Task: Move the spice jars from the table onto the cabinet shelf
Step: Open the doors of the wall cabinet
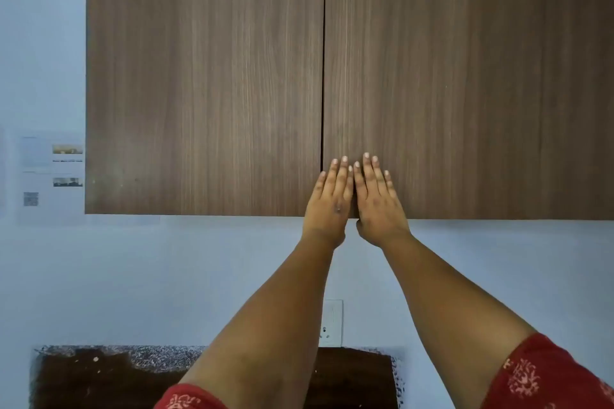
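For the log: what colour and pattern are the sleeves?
Red short sleeves with pale printed motifs; head view.

Cabinet doors: two are seen, a left door (204,76) and a right door (468,76), both closed.
Hands: two are counted, a left hand (329,201) and a right hand (377,201).
Sleeves: two red ones are seen, a left sleeve (189,399) and a right sleeve (551,375).
Sockets: one socket (331,322) is seen.
Posters: one poster (51,173) is counted.
Tables: one table (109,378) is seen.

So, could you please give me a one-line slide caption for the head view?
Left hand and right hand pressed flat, side by side, on the closed cabinet doors.
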